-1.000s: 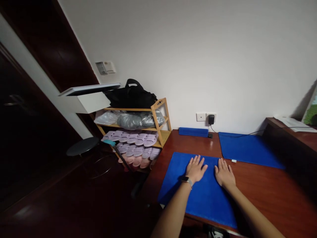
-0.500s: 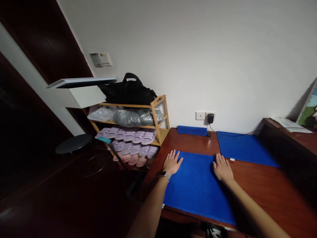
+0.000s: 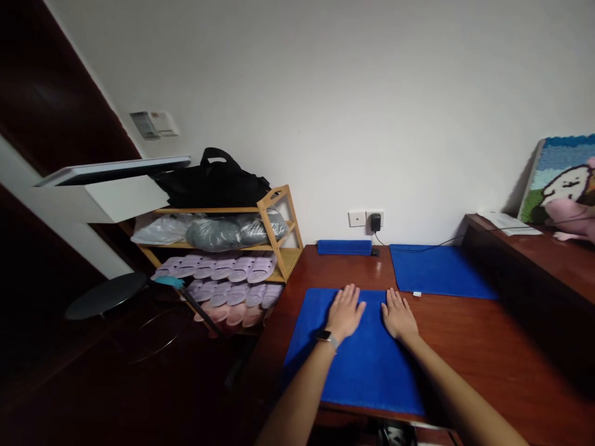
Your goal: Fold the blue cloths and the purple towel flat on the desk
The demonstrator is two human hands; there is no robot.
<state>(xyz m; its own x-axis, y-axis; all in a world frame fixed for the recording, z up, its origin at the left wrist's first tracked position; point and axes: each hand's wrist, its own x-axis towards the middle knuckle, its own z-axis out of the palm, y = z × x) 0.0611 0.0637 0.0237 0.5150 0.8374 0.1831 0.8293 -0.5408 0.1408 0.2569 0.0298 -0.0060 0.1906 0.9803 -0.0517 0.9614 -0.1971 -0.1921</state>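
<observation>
A blue cloth (image 3: 367, 365) lies spread out on the reddish-brown wooden table (image 3: 465, 347). On its upper middle part, my left hand (image 3: 344, 313) rests flat with fingers stretched forward and a watch (image 3: 326, 337) on the wrist. My right hand (image 3: 400, 314) lies palm down along the cloth's right edge, its fingers extended. Neither hand grips anything. Beyond my right hand, a second blue cloth (image 3: 437, 269) is laid flat with a small white tag (image 3: 417, 294) at its near edge. A folded blue cloth (image 3: 344, 247) sits at the back by the wall.
On the left stands a wooden rack (image 3: 281, 248) with lilac slippers (image 3: 223, 267), plastic-wrapped items and a black bag (image 3: 214, 183). A black plug (image 3: 375, 222) trails a cable across the back. A raised ledge (image 3: 502, 248) at right bears papers and a picture (image 3: 562, 176). A round stool (image 3: 106, 296) is lower left.
My left hand has slid from the cloth's left edge inward to its upper middle. My right hand remains by the right edge. The view has turned right, showing more of the picture.
</observation>
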